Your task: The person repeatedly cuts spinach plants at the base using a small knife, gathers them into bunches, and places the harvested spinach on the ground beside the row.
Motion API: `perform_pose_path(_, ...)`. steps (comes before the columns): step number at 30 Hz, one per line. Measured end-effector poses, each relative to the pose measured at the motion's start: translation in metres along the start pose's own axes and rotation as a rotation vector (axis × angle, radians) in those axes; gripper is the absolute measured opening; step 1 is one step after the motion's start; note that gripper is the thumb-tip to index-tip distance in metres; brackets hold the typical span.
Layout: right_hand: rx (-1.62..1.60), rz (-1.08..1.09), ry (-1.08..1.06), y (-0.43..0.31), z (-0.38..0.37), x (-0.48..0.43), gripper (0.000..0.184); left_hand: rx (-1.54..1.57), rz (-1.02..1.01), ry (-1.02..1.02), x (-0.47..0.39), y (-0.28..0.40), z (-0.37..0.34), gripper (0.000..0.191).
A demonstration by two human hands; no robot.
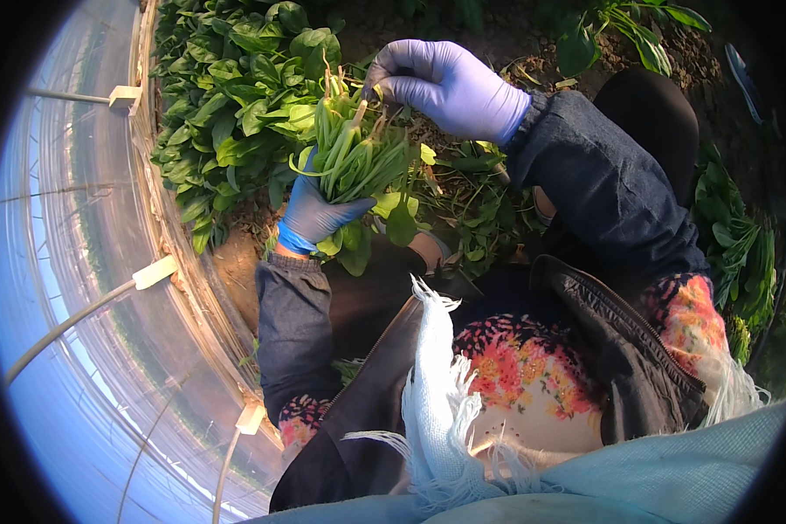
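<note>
My left hand (321, 215), in a blue glove, grips a bunch of leafy greens (360, 157) that look like spinach. The bunch is held with its pale roots upward and its leaves hanging below the hand. Close to the root ends is my right hand (449, 88), in a soiled lavender glove, with thumb and fingers curled together. Whether something thin is pinched between those fingertips is hard to make out. Loose leaves and stems (478, 226) lie on the soil under the hands.
Dense growing greens (236, 105) fill the bed at upper left. Along the left runs a clear plastic greenhouse wall (105, 262) with curved metal poles (72, 331). Picked greens (733, 242) lie in a pile on the right. More leaves (619, 36) rest on soil at the top.
</note>
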State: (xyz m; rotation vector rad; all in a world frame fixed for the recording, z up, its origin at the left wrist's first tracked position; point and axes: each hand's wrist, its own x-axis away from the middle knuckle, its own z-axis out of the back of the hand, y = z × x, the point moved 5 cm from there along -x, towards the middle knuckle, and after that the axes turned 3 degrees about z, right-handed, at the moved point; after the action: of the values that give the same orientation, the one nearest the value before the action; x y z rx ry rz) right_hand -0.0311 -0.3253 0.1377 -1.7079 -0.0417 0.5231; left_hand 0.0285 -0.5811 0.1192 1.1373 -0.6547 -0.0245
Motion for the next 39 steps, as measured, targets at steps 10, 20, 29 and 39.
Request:
perform_pose_path(10, 0.434, 0.216, -0.059, -0.018, -0.002, 0.000, 0.030, 0.003, 0.033, -0.037, 0.003, -0.001, 0.001, 0.097)
perform_pose_path(20, 0.842, 0.260, 0.036, -0.005, -0.014, -0.004, 0.035, -0.039, 0.004, -0.107, 0.004, 0.018, -0.016, 0.092)
perform_pose_path(29, 0.234, 0.166, 0.176, -0.022, -0.001, -0.011, 0.018, -0.056, 0.058, -0.128, 0.004, 0.013, -0.016, 0.093)
perform_pose_path(39, 0.594, 0.323, -0.034, -0.016, 0.000, 0.008, 0.029, 0.114, 0.227, -0.194, 0.021, -0.003, 0.001, 0.086)
